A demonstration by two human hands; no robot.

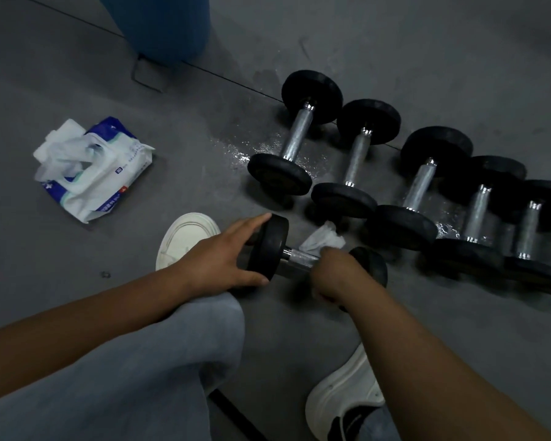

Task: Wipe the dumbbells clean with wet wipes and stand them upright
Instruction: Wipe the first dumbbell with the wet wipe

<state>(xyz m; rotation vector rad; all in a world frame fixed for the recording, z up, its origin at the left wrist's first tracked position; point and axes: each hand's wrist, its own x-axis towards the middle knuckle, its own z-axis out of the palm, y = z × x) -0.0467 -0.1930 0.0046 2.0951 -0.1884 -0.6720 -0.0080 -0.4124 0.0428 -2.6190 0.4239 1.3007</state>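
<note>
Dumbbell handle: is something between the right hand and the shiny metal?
Yes. A crumpled white wet wipe is bunched between the right hand and the silver metal handle of the black-ended dumbbell. The left hand grips one round black end bare.

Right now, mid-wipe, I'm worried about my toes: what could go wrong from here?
1. The dumbbell sits close to the white shoe; the left hand holds its end plate and the right hand grips the handle through a wet wipe, so it might slip toward the toes.
2. The wet patch beside the row of dumbbells could be slippery.
</note>
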